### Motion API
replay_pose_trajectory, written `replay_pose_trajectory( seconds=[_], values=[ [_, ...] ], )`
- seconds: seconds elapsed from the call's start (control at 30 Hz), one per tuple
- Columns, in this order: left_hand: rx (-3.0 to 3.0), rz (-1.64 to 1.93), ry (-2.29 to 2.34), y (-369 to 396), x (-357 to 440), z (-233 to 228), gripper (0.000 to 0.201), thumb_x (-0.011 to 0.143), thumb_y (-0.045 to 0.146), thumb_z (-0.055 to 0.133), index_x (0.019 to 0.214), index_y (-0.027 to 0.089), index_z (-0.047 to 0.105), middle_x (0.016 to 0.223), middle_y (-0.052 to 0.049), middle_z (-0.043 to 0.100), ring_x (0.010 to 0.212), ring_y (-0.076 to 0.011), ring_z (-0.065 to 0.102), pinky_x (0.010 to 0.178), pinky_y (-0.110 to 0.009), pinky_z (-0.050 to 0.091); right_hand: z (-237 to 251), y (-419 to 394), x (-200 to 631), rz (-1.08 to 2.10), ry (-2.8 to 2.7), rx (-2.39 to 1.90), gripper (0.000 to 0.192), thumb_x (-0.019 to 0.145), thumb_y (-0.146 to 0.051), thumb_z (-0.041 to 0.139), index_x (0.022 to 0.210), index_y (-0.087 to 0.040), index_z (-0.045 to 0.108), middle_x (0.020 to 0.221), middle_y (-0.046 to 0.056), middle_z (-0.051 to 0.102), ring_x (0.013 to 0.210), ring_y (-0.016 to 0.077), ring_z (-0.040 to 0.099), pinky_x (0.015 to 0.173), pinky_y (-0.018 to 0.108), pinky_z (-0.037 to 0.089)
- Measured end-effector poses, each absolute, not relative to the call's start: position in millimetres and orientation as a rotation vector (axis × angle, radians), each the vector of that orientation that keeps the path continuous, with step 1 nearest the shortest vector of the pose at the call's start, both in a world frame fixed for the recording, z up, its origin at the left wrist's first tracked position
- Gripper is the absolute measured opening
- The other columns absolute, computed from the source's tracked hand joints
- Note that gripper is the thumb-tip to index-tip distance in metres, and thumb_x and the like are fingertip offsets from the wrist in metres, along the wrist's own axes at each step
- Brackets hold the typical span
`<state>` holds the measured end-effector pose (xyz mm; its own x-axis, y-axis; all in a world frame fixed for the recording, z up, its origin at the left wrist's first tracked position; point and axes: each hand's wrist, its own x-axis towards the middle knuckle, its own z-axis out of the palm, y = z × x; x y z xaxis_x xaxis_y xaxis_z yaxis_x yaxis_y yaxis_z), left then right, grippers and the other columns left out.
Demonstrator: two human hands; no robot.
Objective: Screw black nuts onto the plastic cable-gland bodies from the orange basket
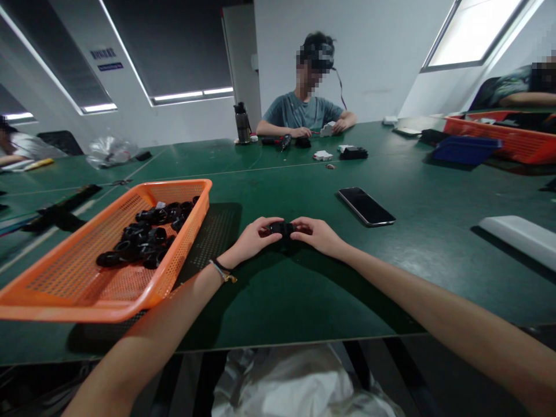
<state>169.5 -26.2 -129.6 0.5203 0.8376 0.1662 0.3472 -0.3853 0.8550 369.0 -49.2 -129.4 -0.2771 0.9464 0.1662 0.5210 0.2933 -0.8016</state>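
Note:
Both hands meet over the green table [278, 307], gripping one small black plastic fitting [283, 229] between them. The fingers and thumb of my left hand [254, 238] pinch its left end. On its other end, my right hand [320, 236] closes with thumb and fingers. Part of the fitting is covered by the fingertips, and its fine detail is too small to make out. To the left, an orange perforated basket [174, 272] holds several similar black fittings [143, 240], lying loose in a heap.
Right of my hands lies a dark-screened phone [367, 207]. A white long object [521, 237] rests at the right edge. Across the table a person [304, 110] handles a white part, near a bottle [242, 123]. A blue tray [467, 149] and a red basket [521, 142] stand far right.

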Motion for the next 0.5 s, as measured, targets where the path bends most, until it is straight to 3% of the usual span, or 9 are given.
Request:
replay_pose_trajectory(
  seconds=[0.5],
  values=[
    [1.947,0.787,0.953,-25.6,169.8,-130.7,0.042,0.073,0.029,0.061,0.114,0.021,0.058,0.103,-0.006,0.057,0.08,-0.0139,0.058,0.072,-0.028,0.048,-129.3,-48.7,368.8,0.9,-1.892,-1.304,0.02,0.073,-0.026,0.059,0.091,-0.016,0.062,0.085,0.004,0.067,0.077,0.0164,0.063,0.074,0.032,0.048]
  ],
)
